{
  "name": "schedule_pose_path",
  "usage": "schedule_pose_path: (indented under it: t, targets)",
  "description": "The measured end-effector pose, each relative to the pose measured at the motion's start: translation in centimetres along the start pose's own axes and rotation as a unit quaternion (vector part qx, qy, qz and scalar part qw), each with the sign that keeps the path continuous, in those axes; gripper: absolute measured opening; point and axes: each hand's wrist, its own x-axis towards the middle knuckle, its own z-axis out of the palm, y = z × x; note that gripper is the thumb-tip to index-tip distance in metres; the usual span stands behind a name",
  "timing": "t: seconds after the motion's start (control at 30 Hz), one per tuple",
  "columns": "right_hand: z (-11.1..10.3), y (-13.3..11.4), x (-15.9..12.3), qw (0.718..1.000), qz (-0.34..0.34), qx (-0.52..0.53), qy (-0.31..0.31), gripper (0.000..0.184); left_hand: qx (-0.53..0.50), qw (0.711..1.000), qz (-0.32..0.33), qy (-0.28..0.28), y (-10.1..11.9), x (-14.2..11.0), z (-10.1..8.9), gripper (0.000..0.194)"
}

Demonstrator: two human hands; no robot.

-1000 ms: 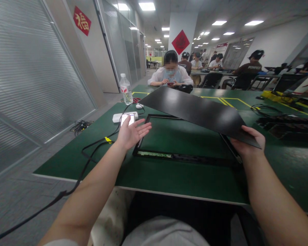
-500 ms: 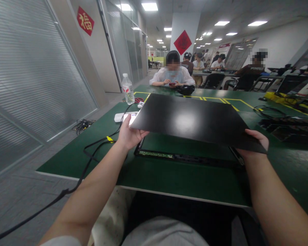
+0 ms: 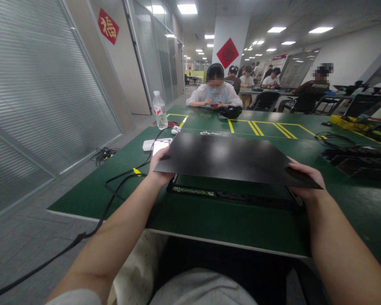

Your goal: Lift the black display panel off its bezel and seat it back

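Note:
A thin, glossy black panel (image 3: 228,159), possibly a display panel, is held level above the table between my two hands. My left hand (image 3: 161,167) grips its left edge, thumb on top. On the opposite edge, my right hand (image 3: 306,178) is closed with fingers above and below the sheet. Beneath it lies a black rectangular frame (image 3: 250,199), whose near side carries a strip of green circuit board (image 3: 193,192). The panel hides the far part of this frame. I cannot tell whether the panel touches the frame anywhere.
On the green table (image 3: 92,197), a lit phone (image 3: 160,147), a white case (image 3: 147,145) and a water bottle (image 3: 159,111) stand left. Black cables (image 3: 114,186) run off the left edge. Dark parts (image 3: 352,163) lie right. Across sits a person (image 3: 214,93) near a black object (image 3: 231,111).
Both hands have shifted the panel slightly left, and its far edge has dropped nearer the table. A small pale item on the table behind it now shows.

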Motion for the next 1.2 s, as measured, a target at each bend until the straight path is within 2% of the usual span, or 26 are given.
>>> schedule_pose_path:
  t: [0.17, 0.3, 0.43, 0.6, 0.77, 1.07, 1.2]
  targets:
    - [-0.4, 0.8, 0.4, 0.995, 0.077, -0.053, -0.040, 0.040, -0.011, 0.999, 0.046, 0.001, 0.6, 0.3, -0.6, 0.023]
    - [-1.3, 1.1, 1.6, 0.992, 0.113, -0.049, -0.021, 0.032, -0.002, 0.997, 0.070, 0.017, 0.9, 0.1, -0.5, 0.019]
    - [-2.1, 1.2, 2.7, 0.996, 0.071, -0.044, 0.008, 0.029, -0.018, 0.998, 0.052, 0.028, 0.9, -0.3, 0.1, 0.017]
    - [-2.6, 1.2, 3.3, 0.996, 0.038, -0.041, 0.076, 0.039, -0.019, 0.998, 0.055, 0.034, 0.4, -0.1, 0.3, 0.023]
    - [-3.3, 1.2, 3.5, 0.993, -0.015, -0.078, 0.084, 0.044, 0.002, 0.997, 0.059, 0.046, 0.0, 0.0, 0.3, 0.031]
    - [-2.6, 1.3, 3.0, 0.988, -0.036, -0.103, 0.107, 0.036, -0.013, 0.998, 0.045, 0.035, 0.0, -0.3, 0.6, 0.022]
    - [-2.7, 1.4, 3.2, 0.983, -0.038, -0.119, 0.134, 0.033, 0.006, 0.999, 0.040, 0.010, -0.5, 0.2, -0.1, 0.026]
